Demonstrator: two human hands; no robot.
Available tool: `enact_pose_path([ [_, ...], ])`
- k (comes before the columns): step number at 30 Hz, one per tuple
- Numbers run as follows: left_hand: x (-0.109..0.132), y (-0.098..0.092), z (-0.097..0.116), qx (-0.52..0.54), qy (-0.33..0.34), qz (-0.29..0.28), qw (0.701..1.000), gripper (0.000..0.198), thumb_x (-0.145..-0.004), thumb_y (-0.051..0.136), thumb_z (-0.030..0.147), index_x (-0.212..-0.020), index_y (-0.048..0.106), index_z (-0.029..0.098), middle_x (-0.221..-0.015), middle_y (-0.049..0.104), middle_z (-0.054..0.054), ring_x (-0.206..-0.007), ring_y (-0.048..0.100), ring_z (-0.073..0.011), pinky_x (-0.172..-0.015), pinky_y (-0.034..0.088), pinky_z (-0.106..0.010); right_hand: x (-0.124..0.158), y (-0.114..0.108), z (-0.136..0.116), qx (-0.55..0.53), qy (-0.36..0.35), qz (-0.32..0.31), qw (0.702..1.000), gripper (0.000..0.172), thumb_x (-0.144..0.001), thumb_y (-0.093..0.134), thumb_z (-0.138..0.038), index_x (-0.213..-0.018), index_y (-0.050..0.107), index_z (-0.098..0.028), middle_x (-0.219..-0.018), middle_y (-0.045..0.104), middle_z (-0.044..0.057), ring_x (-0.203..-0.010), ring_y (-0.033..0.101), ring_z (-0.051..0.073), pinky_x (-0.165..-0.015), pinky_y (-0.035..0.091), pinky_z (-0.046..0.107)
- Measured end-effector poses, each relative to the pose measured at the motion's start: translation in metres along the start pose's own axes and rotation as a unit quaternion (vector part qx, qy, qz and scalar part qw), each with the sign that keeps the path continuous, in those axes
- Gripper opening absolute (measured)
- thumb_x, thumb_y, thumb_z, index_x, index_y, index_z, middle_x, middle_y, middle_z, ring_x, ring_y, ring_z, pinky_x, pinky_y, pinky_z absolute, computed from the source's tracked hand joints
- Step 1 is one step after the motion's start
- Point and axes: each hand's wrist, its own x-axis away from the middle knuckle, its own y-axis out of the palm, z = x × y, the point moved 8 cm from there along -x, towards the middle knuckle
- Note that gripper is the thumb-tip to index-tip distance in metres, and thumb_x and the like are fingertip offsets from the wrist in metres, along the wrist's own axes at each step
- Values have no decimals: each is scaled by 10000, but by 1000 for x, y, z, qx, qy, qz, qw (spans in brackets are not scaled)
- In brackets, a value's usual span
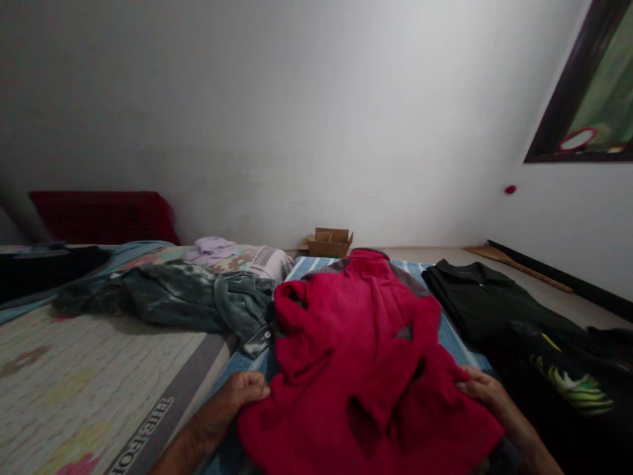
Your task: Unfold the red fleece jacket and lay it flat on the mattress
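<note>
A red fleece garment (361, 356) lies rumpled on a blue striped cloth (306, 267) in front of me. My left hand (237, 392) grips the garment's near left edge, fingers curled on the fabric. On the near right edge, my right hand (487, 392) holds the fleece, its fingers partly tucked under the cloth.
A grey-green velvety garment (182, 297) lies to the left on a patterned mat (74, 376). To the right sit a folded dark shirt (479, 297) and a black garment with a green print (568, 382). A small cardboard box (330, 242) stands by the wall, a red cushion (103, 216) far left.
</note>
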Motion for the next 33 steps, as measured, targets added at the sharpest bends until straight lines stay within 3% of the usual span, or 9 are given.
enact_pose_path([
  [4, 3, 1, -2, 17, -4, 21, 1000, 429, -514, 762, 395, -491, 391, 181, -466, 376, 70, -425, 282, -57, -437, 188, -194, 14, 8, 4, -22, 46, 0, 999, 248, -493, 793, -279, -698, 699, -176, -692, 693, 39, -623, 642, 206, -610, 477, 286],
  [8, 16, 5, 12, 73, 22, -3, 997, 476, -501, 769, 341, -492, 318, 189, -447, 349, 82, -404, 268, -47, -434, 180, -187, 37, 7, -13, -49, 21, 41, 998, 297, -512, 784, -287, -778, 702, -185, -721, 699, 41, -598, 633, 191, -564, 461, 266],
  [12, 30, -1, 4, 95, 16, -22, 995, 511, -485, 773, 352, -507, 286, 196, -439, 345, 86, -400, 268, -51, -433, 185, -186, 55, -1, -10, -54, 16, 59, 997, 346, -503, 783, -287, -823, 699, -186, -784, 707, 55, -621, 641, 210, -570, 472, 287],
  [16, 32, -7, -10, -21, -12, -10, 1000, 506, -460, 797, 401, -509, 339, 191, -462, 376, 79, -419, 282, -57, -427, 188, -187, 62, -14, 4, -3, 38, 57, 998, 355, -534, 780, -331, -839, 697, -171, -770, 708, 61, -675, 655, 223, -605, 486, 285],
  [21, 22, -11, 4, -155, 21, 45, 987, 436, -599, 695, 568, -631, 527, 167, -598, 537, 21, -544, 477, -136, -510, 333, -231, 67, -24, -4, 155, 61, 97, 981, 592, -645, 733, -442, -1146, 607, -153, -1086, 671, 95, -941, 644, 241, -770, 504, 289],
  [25, 8, -2, 8, -227, 33, 44, 972, 443, -609, 684, 569, -696, 632, 138, -719, 654, -47, -687, 588, -213, -592, 397, -267, 69, -4, -8, 215, 78, 17, 973, 514, -676, 701, -459, -1057, 646, -119, -960, 706, 89, -861, 662, 250, -728, 514, 297],
  [29, -2, 13, -6, -134, -25, -16, 990, 408, -531, 762, 455, -744, 661, 122, -744, 698, -65, -670, 630, -224, -612, 439, -283, 77, 3, -15, 179, 70, 9, 981, 455, -660, 723, -442, -961, 669, -104, -768, 709, 69, -668, 658, 216, -573, 492, 265],
  [33, 3, 17, -8, 36, -50, -33, 998, 399, -515, 793, 333, -839, 651, 147, -755, 715, -36, -677, 662, -207, -682, 481, -292, 88, -6, -24, 52, 57, 46, 996, 566, -645, 748, -407, -1126, 619, -138, -890, 711, 95, -716, 671, 223, -653, 516, 299],
])
